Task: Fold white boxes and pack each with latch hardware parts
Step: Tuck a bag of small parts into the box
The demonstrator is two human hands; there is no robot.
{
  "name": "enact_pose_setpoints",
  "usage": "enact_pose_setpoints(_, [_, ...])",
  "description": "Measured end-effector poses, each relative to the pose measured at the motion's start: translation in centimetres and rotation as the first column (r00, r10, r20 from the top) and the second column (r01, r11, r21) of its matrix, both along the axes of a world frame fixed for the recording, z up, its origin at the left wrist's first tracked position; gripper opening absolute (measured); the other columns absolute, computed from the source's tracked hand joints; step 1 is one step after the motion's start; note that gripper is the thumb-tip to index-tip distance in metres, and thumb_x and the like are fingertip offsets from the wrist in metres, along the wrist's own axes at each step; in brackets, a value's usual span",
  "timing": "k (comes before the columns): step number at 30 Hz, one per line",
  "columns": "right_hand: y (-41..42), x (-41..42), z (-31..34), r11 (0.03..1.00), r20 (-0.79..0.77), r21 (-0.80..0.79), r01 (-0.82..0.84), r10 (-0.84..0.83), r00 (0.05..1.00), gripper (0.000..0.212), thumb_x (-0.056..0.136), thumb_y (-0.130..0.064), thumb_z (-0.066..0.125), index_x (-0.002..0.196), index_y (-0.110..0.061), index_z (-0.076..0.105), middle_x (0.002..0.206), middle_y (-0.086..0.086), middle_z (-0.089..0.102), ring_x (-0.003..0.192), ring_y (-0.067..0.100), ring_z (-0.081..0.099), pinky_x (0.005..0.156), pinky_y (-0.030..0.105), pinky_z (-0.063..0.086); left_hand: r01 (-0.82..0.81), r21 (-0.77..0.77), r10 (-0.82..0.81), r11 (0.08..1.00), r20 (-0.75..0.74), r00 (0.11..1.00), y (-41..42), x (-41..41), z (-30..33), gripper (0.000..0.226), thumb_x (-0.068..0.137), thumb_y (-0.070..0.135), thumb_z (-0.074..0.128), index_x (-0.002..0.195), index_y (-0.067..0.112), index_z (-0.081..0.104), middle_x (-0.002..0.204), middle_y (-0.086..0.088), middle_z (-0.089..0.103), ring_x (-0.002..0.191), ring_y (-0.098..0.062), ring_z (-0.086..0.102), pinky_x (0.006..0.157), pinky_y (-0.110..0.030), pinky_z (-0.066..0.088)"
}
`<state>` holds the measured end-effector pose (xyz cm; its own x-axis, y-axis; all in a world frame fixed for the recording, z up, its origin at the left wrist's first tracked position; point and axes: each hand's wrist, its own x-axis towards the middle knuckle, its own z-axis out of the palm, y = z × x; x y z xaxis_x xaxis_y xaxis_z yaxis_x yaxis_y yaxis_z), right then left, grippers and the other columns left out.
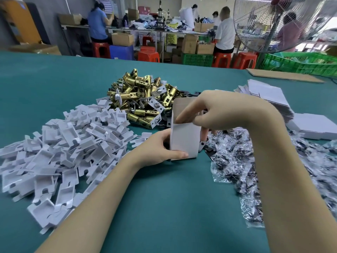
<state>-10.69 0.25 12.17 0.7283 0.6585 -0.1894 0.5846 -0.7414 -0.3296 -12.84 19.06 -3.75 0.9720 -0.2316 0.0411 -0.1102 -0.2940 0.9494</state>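
On the bench (164,207), a box (184,141) is held upright at the middle. A heap of inserts (60,152) is spread to its left, latches (142,99) are piled behind it, bagged parts (237,161) lie to its right, and flat boxes (269,97) are stacked behind those.

1. Teal cloth-covered tabltop (54,79) fills foreground.
2. Large round wire-guard pedestal fan (277,22) at right.
3. Red plastic stools (148,55), green plastic crates (197,60), brown cardboard cartons (122,39) beyond.
4. Seated workers (225,30) at long cluttered workbench (145,31); grey wall (54,6) behind.
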Motion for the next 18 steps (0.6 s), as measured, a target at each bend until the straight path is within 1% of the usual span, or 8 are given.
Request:
enact_pose_setpoints(2, [0.2,0.0,-0.3,1.0,-0.04,-0.009,-0.016,0.015,0.999,0.063,0.091,-0.001,0.037,0.122,-0.048,0.066,0.078,-0.019,0.077,0.063,-0.001,0.071,0.05,0.015,0.049,-0.002,-0.004,0.002,1.0,-0.002,1.0,0.1,0.0,0.0,0.048,0.082,0.021,0.088,0.12,0.036,0.061,0.099,0.027,0.072,0.092,0.007,0.068,0.07,-0.01,0.052])
enact_pose_setpoints(5, [0.4,0.4,-1.0,1.0,-0.09,0.013,-0.013,0.014,0.996,0.064,0.091,0.001,0.035,0.136,-0.037,0.063,0.085,-0.02,0.075,0.072,0.007,0.076,0.066,0.032,0.061,0.006,-0.015,-0.006,1.0,-0.006,1.0,0.0,0.0,-0.1,0.046,0.084,0.017,0.086,0.12,0.032,0.062,0.098,0.026,0.073,0.089,0.006,0.068,0.069,-0.012,0.052])
enact_pose_setpoints(7, [0.4,0.9,-1.6,0.999,-0.126,0.03,-0.009,0.013,0.992,0.06,0.096,0.0,0.036,0.143,-0.03,0.057,0.081,-0.027,0.066,0.072,0.007,0.076,0.061,0.024,0.056,0.007,-0.02,-0.007,1.0,-0.01,1.0,0.0,0.0,-0.1,0.047,0.084,0.016,0.086,0.121,0.032,0.062,0.098,0.025,0.074,0.089,0.004,0.069,0.07,-0.013,0.053])
enact_pose_setpoints(9, [0.1,1.2,-1.9,0.998,-0.172,0.06,-0.017,0.027,0.985,0.047,0.103,-0.008,0.042,0.143,-0.027,0.057,0.07,-0.026,0.068,0.074,0.006,0.076,0.059,0.017,0.054,0.007,-0.027,-0.008,1.0,-0.01,1.0,0.0,0.0,-0.1,0.047,0.084,0.015,0.086,0.121,0.032,0.063,0.098,0.024,0.074,0.09,0.003,0.07,0.07,-0.014,0.053])
enact_pose_setpoints(12, [-1.5,1.7,-1.6,0.979,-0.198,0.201,-0.013,0.053,0.979,0.03,0.105,-0.02,0.055,0.131,-0.026,0.067,0.101,-0.021,0.074,0.083,0.008,0.077,0.061,0.016,0.055,0.009,-0.024,-0.009,1.0,0.001,1.0,0.0,0.1,-0.1,0.046,0.084,0.015,0.086,0.119,0.034,0.063,0.098,0.023,0.074,0.091,0.003,0.07,0.07,-0.014,0.054])
enact_pose_setpoints(13, [-2.3,2.0,-1.5,0.961,-0.184,0.276,0.003,0.05,0.982,0.026,0.104,-0.021,0.056,0.125,-0.027,0.071,0.108,-0.016,0.075,0.084,0.01,0.077,0.062,0.017,0.056,0.011,-0.025,-0.011,1.0,0.002,1.0,0.0,0.0,-0.1,0.046,0.084,0.014,0.085,0.119,0.034,0.063,0.098,0.024,0.074,0.09,0.004,0.07,0.07,-0.014,0.054])
enact_pose_setpoints(15, [-4.0,2.6,-1.3,0.89,-0.153,0.453,0.05,0.022,0.988,0.022,0.103,-0.02,0.059,0.112,-0.029,0.076,0.106,-0.009,0.078,0.082,0.012,0.077,0.061,0.019,0.057,0.03,-0.022,-0.03,0.999,-0.003,1.0,0.1,0.0,0.0,0.049,0.085,0.011,0.084,0.121,0.035,0.062,0.098,0.026,0.073,0.09,0.006,0.069,0.07,-0.013,0.052])
enact_pose_setpoints(18, [-5.6,3.9,-2.4,0.69,-0.189,0.698,0.191,-0.08,0.979,0.017,0.102,-0.022,0.062,0.1,-0.029,0.077,0.093,-0.006,0.077,0.074,0.011,0.072,0.056,0.016,0.051,0.074,-0.005,-0.075,0.997,-0.015,0.997,0.3,0.1,0.3,0.055,0.086,0.009,0.083,0.127,0.036,0.059,0.1,0.029,0.071,0.092,0.008,0.067,0.071,-0.012,0.051])
